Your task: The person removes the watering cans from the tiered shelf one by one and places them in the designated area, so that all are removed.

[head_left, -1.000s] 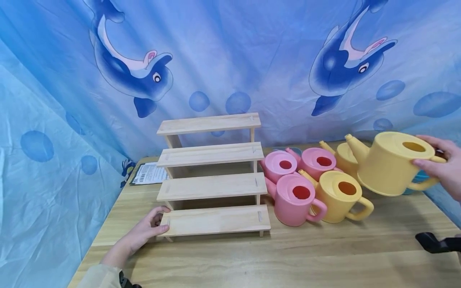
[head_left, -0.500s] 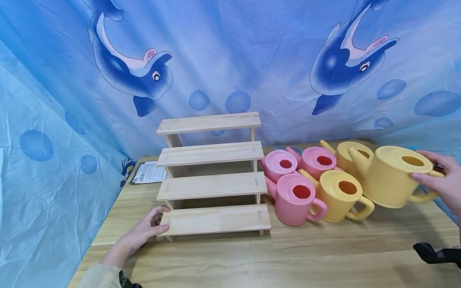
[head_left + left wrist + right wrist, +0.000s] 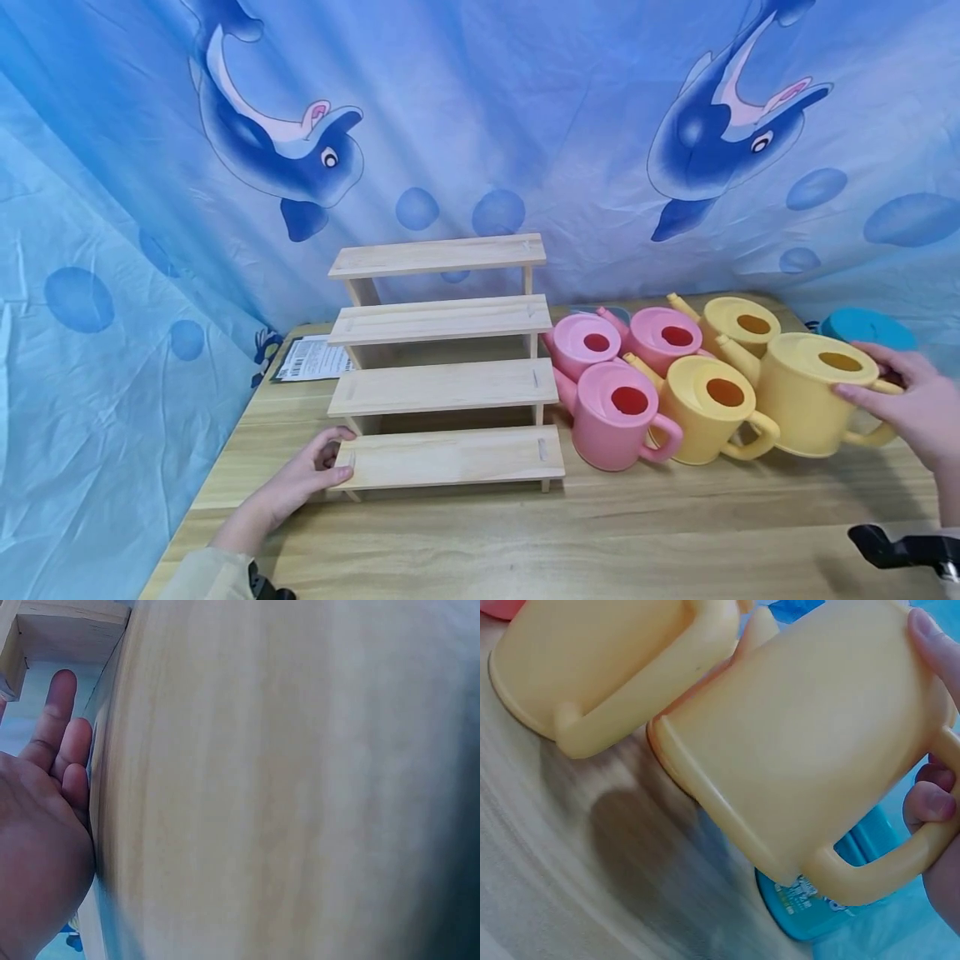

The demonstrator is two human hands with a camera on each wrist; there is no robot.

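Observation:
My right hand (image 3: 917, 402) holds a yellow watering can (image 3: 806, 400) by its handle, fingers curled through the loop and thumb on the can's upper side. In the right wrist view its base hangs slightly tilted, close over the table. Beside it stand two other yellow watering cans (image 3: 701, 425) and three pink watering cans (image 3: 609, 437), all upright with round openings. My left hand (image 3: 303, 475) grips the left end of the lowest step of a four-tier wooden stand (image 3: 450, 458); thumb at the front edge, fingers behind. In the left wrist view, some fingers (image 3: 56, 720) are curled beside the wood.
A teal tub (image 3: 866, 328) stands behind my right hand. A printed sheet (image 3: 311, 360) lies left of the stand. Blue curtains (image 3: 450, 108) with dolphins close off the back and left of the wooden table (image 3: 465, 542).
My right hand has lowered the yellow watering can and brought it left, next to the other cans, uncovering the teal tub. The left hand has stayed at the stand.

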